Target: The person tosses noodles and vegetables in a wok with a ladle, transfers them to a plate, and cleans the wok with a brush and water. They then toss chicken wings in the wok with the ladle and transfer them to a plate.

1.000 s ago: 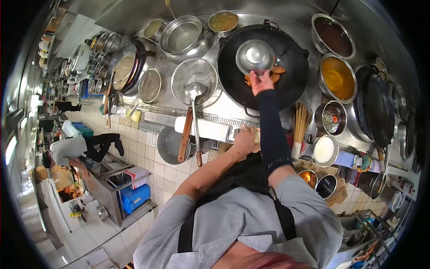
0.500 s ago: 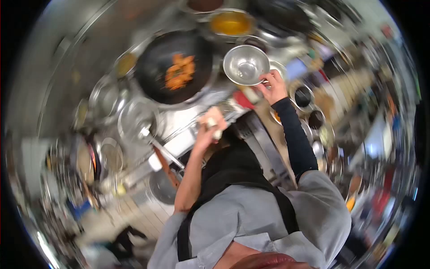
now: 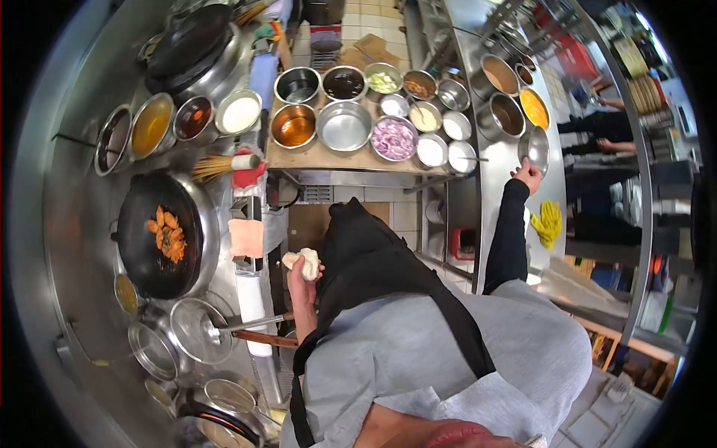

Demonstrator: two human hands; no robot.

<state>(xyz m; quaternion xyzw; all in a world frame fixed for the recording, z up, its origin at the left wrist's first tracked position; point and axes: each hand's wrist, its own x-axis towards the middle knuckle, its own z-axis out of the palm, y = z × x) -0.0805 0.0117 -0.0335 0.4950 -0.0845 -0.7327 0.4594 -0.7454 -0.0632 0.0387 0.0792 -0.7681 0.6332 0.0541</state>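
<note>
My right hand (image 3: 529, 176), in a dark sleeve, grips the rim of a small metal bowl (image 3: 536, 146) over the steel counter (image 3: 499, 198) on the right. The bowl is tilted. Low in front of my apron, my left hand (image 3: 302, 279) is closed around a crumpled white cloth (image 3: 305, 261). To the left of that hand, a folded pink cloth (image 3: 246, 237) lies on the stove's front edge. Beyond it is a black wok (image 3: 138, 250) with orange-brown fried pieces (image 3: 169, 234) in it.
Bowls of chopped onion (image 3: 394, 139), powders and sauces crowd a middle table (image 3: 299, 160). Deep pots (image 3: 502, 118) and a yellow cloth (image 3: 549, 224) are on the right counter. Strainers (image 3: 202, 330) lie at lower left. Another person (image 3: 597, 149) stands behind the right shelf.
My body has turned right, away from the wok. My right hand has carried the metal bowl from near the stove to the right counter. The white cloth remains in my left hand.
</note>
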